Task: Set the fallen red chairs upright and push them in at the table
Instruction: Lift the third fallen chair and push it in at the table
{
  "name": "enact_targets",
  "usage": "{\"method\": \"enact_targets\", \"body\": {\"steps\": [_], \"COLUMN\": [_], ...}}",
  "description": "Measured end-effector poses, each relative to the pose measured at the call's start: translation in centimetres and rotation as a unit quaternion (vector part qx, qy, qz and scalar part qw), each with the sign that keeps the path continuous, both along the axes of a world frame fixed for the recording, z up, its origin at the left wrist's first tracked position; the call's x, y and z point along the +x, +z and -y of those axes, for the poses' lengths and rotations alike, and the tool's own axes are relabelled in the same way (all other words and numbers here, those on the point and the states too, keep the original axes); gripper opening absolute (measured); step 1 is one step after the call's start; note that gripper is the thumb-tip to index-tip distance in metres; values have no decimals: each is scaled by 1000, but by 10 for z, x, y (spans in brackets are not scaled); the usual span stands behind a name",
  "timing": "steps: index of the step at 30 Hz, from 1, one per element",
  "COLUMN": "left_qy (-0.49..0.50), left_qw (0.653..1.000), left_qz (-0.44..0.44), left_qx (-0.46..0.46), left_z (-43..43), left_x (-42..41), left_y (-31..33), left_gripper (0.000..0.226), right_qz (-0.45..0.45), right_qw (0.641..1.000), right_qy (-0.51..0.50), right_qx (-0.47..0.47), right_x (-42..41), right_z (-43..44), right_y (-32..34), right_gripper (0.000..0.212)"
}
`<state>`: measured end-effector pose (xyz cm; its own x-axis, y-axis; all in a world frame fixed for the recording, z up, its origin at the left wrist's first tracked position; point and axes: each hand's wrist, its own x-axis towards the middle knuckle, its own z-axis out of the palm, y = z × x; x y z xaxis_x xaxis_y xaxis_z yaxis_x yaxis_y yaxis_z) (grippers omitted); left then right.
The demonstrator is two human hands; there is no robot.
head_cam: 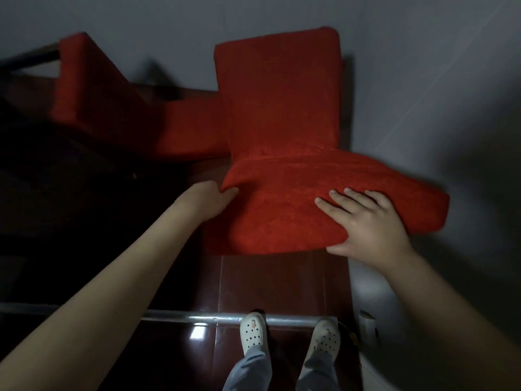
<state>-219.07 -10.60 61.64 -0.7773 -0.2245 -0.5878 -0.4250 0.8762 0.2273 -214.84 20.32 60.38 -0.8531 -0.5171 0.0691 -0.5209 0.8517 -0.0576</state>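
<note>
Red fabric chair (282,122): left hand (210,200) pinches its seat's left edge, right hand (369,224) clamps the near-right corner.

The room around me is dim, and its left side sinks almost to black. Weak light reaches the grey wall (423,52) and the red chair (282,108), which casts a soft shadow just to its right. A broad shadow darkens the wall's right side. Glare spots the glossy dark-red floor tiles (276,283) and the metal strip (197,317). The wide lens bends the edges, and the chair seat's right end is blurred.
</note>
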Motion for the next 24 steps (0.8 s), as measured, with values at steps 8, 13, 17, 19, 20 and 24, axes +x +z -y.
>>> {"method": "enact_targets", "body": {"steps": [8, 13, 17, 19, 20, 24], "left_qy": [-316, -311, -311, -309, -315, -370], "left_qw": [919, 900, 892, 890, 890, 869], "left_qz": [-176, -251, -275, -287, -284, -270], "left_qx": [-157, -172, -179, -171, -170, -185], "left_z": [-43, -37, -38, -38, -38, -39], "left_x": [38, 17, 12, 12, 12, 9], "left_y": [26, 21, 20, 21, 22, 26], "left_gripper": [113, 94, 83, 77, 76, 75], "right_qz": [39, 21, 31, 39, 45, 72], "right_qw": [999, 999, 996, 996, 996, 993], "right_qy": [-14, 2, -43, -50, -55, -74], "right_qx": [10, 25, 65, 62, 57, 61], "right_x": [-48, -65, -69, -69, -69, -63], "right_z": [11, 2, -14, -13, -11, -7], "right_y": [34, 43, 46, 45, 46, 48], "right_gripper": [91, 96, 114, 100, 92, 72]}}
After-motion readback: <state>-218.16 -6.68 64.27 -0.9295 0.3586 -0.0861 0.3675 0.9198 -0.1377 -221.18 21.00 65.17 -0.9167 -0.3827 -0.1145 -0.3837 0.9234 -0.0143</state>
